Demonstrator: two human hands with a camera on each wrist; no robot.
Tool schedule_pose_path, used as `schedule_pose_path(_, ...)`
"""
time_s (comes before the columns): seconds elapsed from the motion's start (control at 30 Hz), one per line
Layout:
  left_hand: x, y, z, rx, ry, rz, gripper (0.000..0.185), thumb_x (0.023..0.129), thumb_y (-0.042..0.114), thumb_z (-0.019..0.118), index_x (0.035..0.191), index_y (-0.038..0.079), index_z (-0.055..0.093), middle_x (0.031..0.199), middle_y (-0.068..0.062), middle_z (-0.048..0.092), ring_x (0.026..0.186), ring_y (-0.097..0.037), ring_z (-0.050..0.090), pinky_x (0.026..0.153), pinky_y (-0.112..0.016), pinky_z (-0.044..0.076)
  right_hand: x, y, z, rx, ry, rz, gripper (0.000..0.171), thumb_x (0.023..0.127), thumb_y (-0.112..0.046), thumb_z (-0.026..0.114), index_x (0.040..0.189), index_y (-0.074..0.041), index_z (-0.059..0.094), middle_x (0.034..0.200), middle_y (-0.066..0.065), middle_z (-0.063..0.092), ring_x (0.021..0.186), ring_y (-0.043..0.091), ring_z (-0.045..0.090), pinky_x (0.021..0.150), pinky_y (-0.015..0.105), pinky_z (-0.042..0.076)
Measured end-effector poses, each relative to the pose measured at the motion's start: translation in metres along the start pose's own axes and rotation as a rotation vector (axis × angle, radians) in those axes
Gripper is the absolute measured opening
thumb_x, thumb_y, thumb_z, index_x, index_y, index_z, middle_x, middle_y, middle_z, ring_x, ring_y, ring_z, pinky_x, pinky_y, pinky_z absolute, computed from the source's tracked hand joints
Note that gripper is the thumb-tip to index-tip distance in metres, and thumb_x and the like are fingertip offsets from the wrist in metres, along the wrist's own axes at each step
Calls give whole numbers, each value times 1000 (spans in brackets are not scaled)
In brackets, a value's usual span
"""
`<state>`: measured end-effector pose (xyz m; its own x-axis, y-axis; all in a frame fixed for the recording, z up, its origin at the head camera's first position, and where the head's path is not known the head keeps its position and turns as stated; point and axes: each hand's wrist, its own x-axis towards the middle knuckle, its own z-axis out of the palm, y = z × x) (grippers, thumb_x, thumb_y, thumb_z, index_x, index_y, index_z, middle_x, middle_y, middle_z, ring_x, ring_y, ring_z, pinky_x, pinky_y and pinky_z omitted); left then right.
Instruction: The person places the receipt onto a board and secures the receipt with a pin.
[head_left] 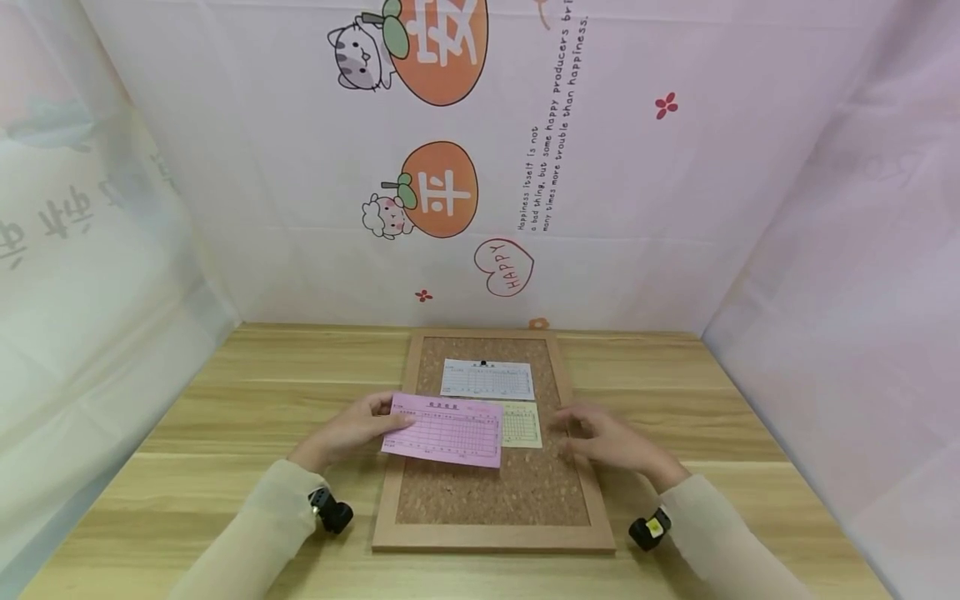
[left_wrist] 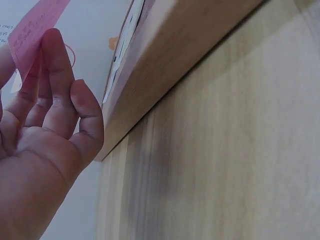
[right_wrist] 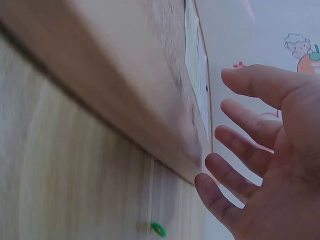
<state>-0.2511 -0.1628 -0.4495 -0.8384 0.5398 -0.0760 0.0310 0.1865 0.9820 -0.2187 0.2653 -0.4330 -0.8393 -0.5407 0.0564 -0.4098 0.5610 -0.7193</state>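
Observation:
My left hand (head_left: 347, 433) pinches the left edge of a pink printed form (head_left: 448, 433), thumb on top, and holds it over the corkboard (head_left: 491, 504). In the left wrist view the pink form (left_wrist: 34, 40) stands between the thumb and fingers. A pale yellow form (head_left: 523, 425) lies on the cork, its left part hidden behind the pink one. Above it a white-blue form (head_left: 487, 381) carries a black pushpin (head_left: 483, 362) at its top edge. Over the board's right side my right hand (head_left: 611, 437) holds nothing, its fingers (right_wrist: 245, 157) spread and relaxed.
The board's wooden frame (head_left: 491, 538) stands above the wood-grain table (head_left: 300, 358). A small green item (right_wrist: 158, 229) lies on the table in the right wrist view. Printed white cloth (head_left: 600, 275) hangs behind, with more cloth along both sides.

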Motion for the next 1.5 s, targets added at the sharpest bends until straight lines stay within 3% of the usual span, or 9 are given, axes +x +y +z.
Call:
schedule_pose_path(0.2, 2, 1, 4, -4, 4, 4, 47, 96, 24, 69, 135, 1, 56, 107, -15, 69, 91, -27, 69, 77, -35, 57, 5, -8, 7, 54, -11, -8, 38, 98, -16, 66, 132, 3, 59, 129, 19, 60, 120, 40, 54, 99, 61, 43)
schedule_pose_path(0.3, 4, 3, 7, -8, 5, 4, 47, 96, 24, 69, 135, 0, 56, 108, -14, 69, 92, -27, 69, 78, -36, 57, 8, -14, 11, 83, -6, 4, 37, 99, -19, 65, 130, 2, 60, 125, 17, 63, 115, 35, 58, 96, 53, 47)
schedule_pose_path(0.43, 6, 4, 11, -7, -4, 7, 47, 97, 24, 69, 135, 1, 56, 109, -14, 69, 93, -27, 69, 79, -36, 57, 12, -23, 18, 151, -11, 50, 40, 100, -24, 64, 130, 2, 60, 117, 13, 68, 105, 29, 64, 85, 41, 53)
schedule_pose_path(0.57, 8, 4, 14, -26, -24, 5, 47, 96, 25, 70, 135, 1, 56, 111, -14, 69, 95, -27, 69, 81, -37, 57, 17, -30, 24, 243, -9, 110, 43, 100, -25, 64, 132, 3, 58, 109, 12, 71, 94, 31, 67, 75, 40, 56)
schedule_pose_path(0.83, 13, 6, 21, -22, -31, 6, 46, 96, 24, 70, 135, 3, 57, 110, -14, 70, 93, -28, 70, 80, -38, 57, 23, -36, 31, 406, 8, 149, 45, 100, -24, 65, 130, 7, 55, 105, 16, 72, 92, 34, 69, 76, 43, 58)
schedule_pose_path(1.07, 16, 9, 27, -40, -59, 28, 42, 97, 21, 69, 133, 2, 58, 112, -14, 70, 95, -28, 69, 82, -37, 57, 26, -35, 33, 448, 38, 155, 39, 100, -22, 63, 126, 7, 57, 102, 13, 72, 90, 35, 70, 76, 40, 58)
schedule_pose_path(1.5, 20, 9, 34, -88, -89, 13, 42, 101, 20, 62, 137, -1, 55, 112, -14, 70, 96, -25, 70, 81, -37, 57, 23, -27, 31, 484, 74, 178, 27, 100, -12, 62, 115, 11, 59, 96, 13, 71, 82, 20, 67, 72, 33, 58)
